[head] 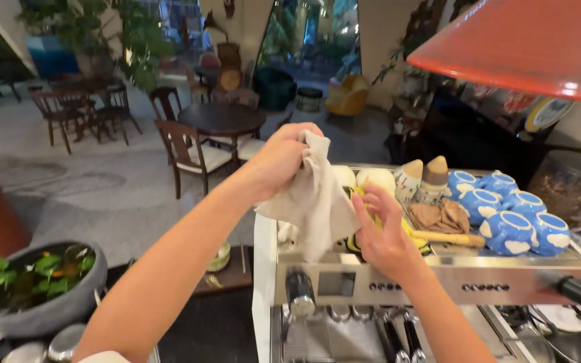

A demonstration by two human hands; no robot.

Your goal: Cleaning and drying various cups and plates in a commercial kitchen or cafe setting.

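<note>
Wiping down the top of the espresso machine [438, 279], cloth in hand.
I see my right hand [384, 235] gripping a yellow cup [371, 202] at frame centre; above it my left hand [280, 158] clutches the beige cloth [314, 202]. I'd next wipe inside it.

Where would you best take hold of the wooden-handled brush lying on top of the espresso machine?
Grip the wooden handle from above, near its free right end. It lies flat and bare there, while its left end runs under the right hand and the yellow cloth.
</note>
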